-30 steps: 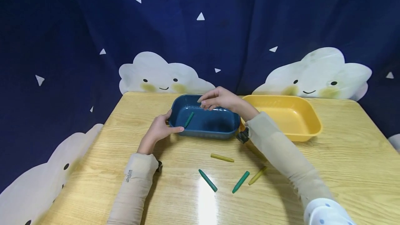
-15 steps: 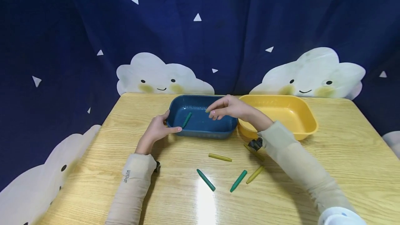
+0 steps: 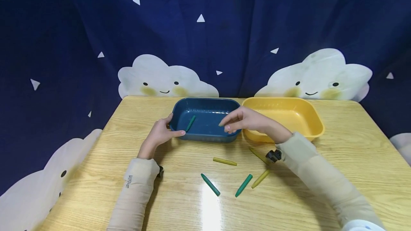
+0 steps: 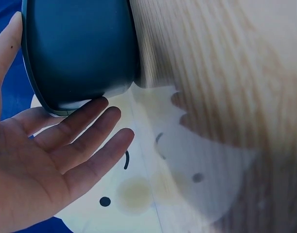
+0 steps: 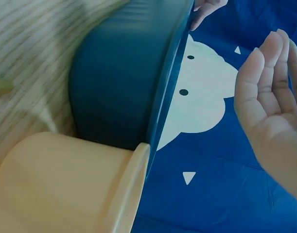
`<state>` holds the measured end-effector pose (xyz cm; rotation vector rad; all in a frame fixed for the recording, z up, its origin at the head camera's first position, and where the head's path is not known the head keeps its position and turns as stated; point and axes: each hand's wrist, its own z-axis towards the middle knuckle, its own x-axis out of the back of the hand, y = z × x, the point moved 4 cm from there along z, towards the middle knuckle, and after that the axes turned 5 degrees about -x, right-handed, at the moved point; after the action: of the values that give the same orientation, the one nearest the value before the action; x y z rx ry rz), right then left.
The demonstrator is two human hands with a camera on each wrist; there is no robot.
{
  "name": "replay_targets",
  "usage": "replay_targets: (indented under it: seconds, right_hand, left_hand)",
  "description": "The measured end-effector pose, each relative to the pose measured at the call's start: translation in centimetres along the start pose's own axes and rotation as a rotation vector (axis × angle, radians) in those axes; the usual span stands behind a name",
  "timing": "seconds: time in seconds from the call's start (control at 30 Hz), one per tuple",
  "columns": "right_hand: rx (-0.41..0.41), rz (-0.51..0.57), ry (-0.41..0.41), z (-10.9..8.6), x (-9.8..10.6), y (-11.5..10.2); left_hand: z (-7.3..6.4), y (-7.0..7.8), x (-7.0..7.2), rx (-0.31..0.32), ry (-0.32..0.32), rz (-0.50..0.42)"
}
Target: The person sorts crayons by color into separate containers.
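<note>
My left hand [image 3: 159,131] rests against the left end of the blue tray [image 3: 210,138], its thumb over the front rim. In the left wrist view its fingers [image 4: 85,150] are spread and fairly straight, touching the tray's end. A green crayon [image 3: 191,123] lies inside the tray at the left. Over the tray's right end hovers my right hand [image 3: 250,121], fingers loosely bent, with nothing visible between them. The right wrist view also shows this hand [image 5: 272,92] without a crayon. On the table nearby lie yellow crayons [image 3: 224,161] and green crayons [image 3: 210,184].
A yellow tray [image 3: 316,134] stands right beside the blue one, partly behind my right forearm. Another green crayon [image 3: 244,185] and yellow crayons [image 3: 260,179] lie on the wooden table [image 3: 179,206]. A dark blue curtain [image 3: 179,27] with clouds hangs behind.
My right hand has moved right and towards me, from the tray's middle to its right end. A yellow crayon under that wrist has come into view. The left hand stays at the tray.
</note>
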<state>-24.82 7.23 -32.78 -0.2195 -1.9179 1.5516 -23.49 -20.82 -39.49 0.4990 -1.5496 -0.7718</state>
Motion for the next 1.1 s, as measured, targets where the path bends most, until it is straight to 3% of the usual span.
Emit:
replay_targets:
  seconds: [0.33, 0.73, 1.1]
  right_hand:
    - [-0.024, 0.054, -0.048, -2.2, -0.6, 0.6]
    - [0.070, 0.093, -0.144, -4.6, -1.2, 2.8]
    - [0.033, 0.075, -0.139, -7.0, -2.3, 5.5]
  left_hand:
    - [0.2, 0.3, 0.0, -0.010, -0.001, 0.017]
    - [0.3, 0.6, 0.1, -0.012, -0.003, 0.016]
    - [-0.2, -0.1, -0.1, -0.011, 0.002, -0.002]
